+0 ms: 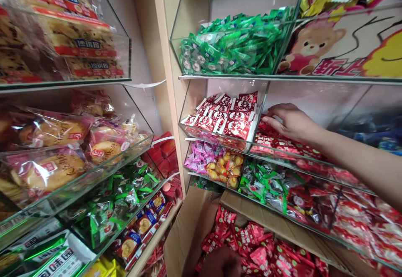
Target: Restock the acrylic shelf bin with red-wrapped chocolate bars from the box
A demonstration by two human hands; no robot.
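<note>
My right hand (287, 120) reaches from the right into a glass bin on the middle shelf. Its thumb and fingers are a little apart and rest at the red candy packets (282, 145) lying there; I see nothing held in it. Low in the view, my left hand (223, 261) is dark and blurred inside an open cardboard box (185, 226). Around it lie many small red packets (260, 243). The left fingers do not show clearly enough to say whether they grip a packet.
Left of my right hand, a glass divider sets off red-and-white packets (237, 118). Green-wrapped sweets (235, 42) fill the bin above. Below are purple sweets (202, 155), yellow ones (226, 168) and green packets (266, 183). Bagged bread (53, 164) stands on the left shelves.
</note>
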